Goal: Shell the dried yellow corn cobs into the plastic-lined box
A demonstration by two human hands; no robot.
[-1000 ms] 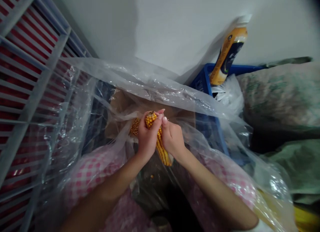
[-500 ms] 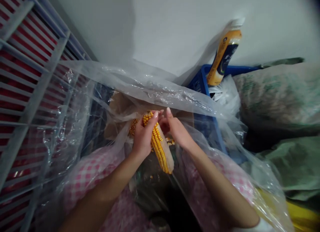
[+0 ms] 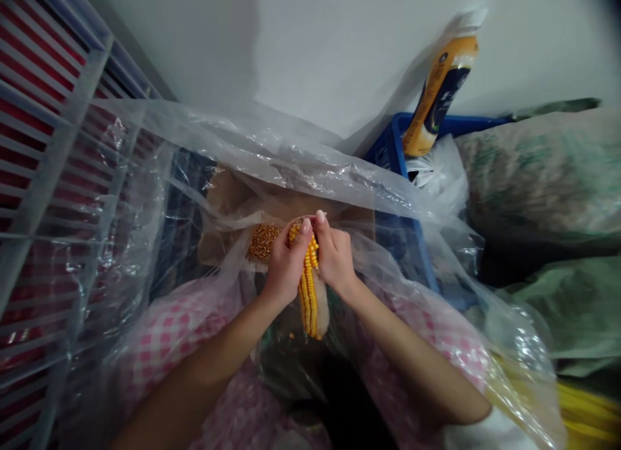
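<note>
An ear of corn point(image 3: 309, 295), with yellow kernels on its left side and a bare pale strip on its right, tilts down toward me. Around its upper part my left hand point(image 3: 285, 259) is closed, thumb along the kernels. My right hand point(image 3: 334, 253) is closed against the upper right side of the cob, its thumb beside the left thumb; the other fingertips are hidden behind the cob. A heap of loose corn kernels point(image 3: 263, 242) lies just left of my left hand. Clear plastic sheeting point(image 3: 310, 178) spreads round both hands and over my lap.
A blue crate point(image 3: 400, 130) on the right holds an orange bottle point(image 3: 441, 94) and a white plastic bag point(image 3: 444, 175). Full sacks point(image 3: 543, 172) stand farther right. Left is a slatted plastic rack point(image 3: 43, 159). Brown cardboard point(image 3: 218, 204) shows behind the hands, before a white wall point(image 3: 310, 55).
My right hand has come in from beside the cob and now presses on its upper part. The ear has turned more upright, and more of the kernel heap shows.
</note>
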